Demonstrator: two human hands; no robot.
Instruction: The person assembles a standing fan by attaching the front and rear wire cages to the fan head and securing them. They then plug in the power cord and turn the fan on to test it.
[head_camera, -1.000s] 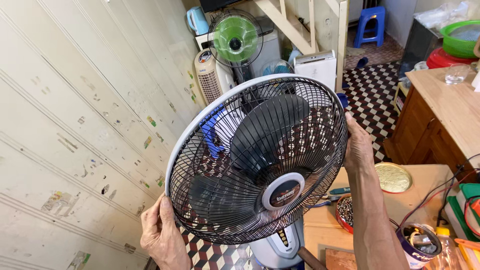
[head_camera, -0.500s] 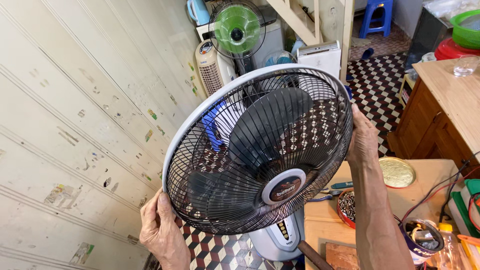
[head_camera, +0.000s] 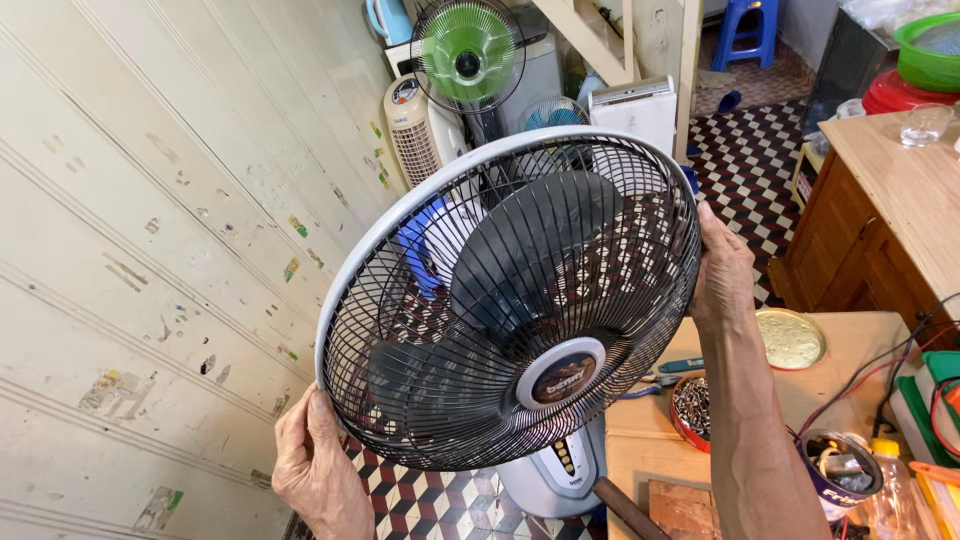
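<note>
We hold the fan (head_camera: 510, 300) up in front of us, tilted so that its black wire grille faces us and leans toward the pale panelled wall (head_camera: 150, 250). Our left hand (head_camera: 318, 470) grips the grey rim at the fan's lower edge, thumb curled over the front of the ring and fingers behind it. Our right hand (head_camera: 722, 270) clasps the rim at the fan's upper right, fingers wrapped behind the grille and the palm pressed to the ring. Behind the wires we see dark grey blades and, just below the middle of the grille, a round badge. Under the fan its pale base (head_camera: 560, 475) with a column of buttons stands on the checkered floor (head_camera: 740, 170). Just beside the fan, past our right forearm, lies the wooden worktop (head_camera: 850, 350), carrying a round gold lid (head_camera: 790, 338), a red bowl of small metal parts (head_camera: 690, 410) and a tin (head_camera: 840, 475) with wires. Beyond the fan's top edge a green-bladed fan (head_camera: 468, 52), a tower heater (head_camera: 418, 130) and a white appliance (head_camera: 632, 108) stand against the wall. Further beyond the fan is a blue stool (head_camera: 748, 30).
</note>
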